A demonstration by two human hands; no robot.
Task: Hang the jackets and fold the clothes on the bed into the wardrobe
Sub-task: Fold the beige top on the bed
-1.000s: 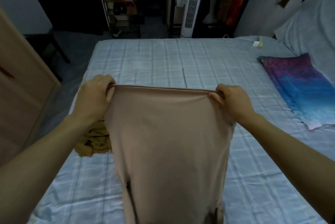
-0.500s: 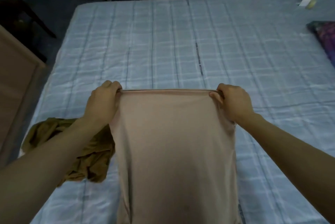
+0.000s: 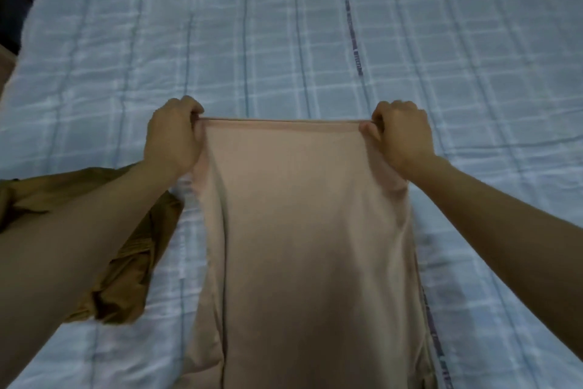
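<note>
A pale pink garment (image 3: 303, 231) hangs stretched flat in front of me, over the bed (image 3: 284, 41) with its light blue checked cover. My left hand (image 3: 173, 136) grips the garment's top left corner, fingers curled over the edge. My right hand (image 3: 403, 133) pinches the top right corner in the same way. The top edge is pulled taut between them. The garment's lower part runs out of the bottom of the view. A crumpled brown garment (image 3: 126, 262) lies on the bed at the left, partly hidden under my left forearm.
The checked cover stretches far beyond the hands and to the right. A dark floor strip (image 3: 12, 4) shows at the top left corner beside the bed's edge.
The view has tilted down and drawn closer to the bed; the room, fan and colourful cloth have left the frame. Both hands keep the same hold on the pink garment.
</note>
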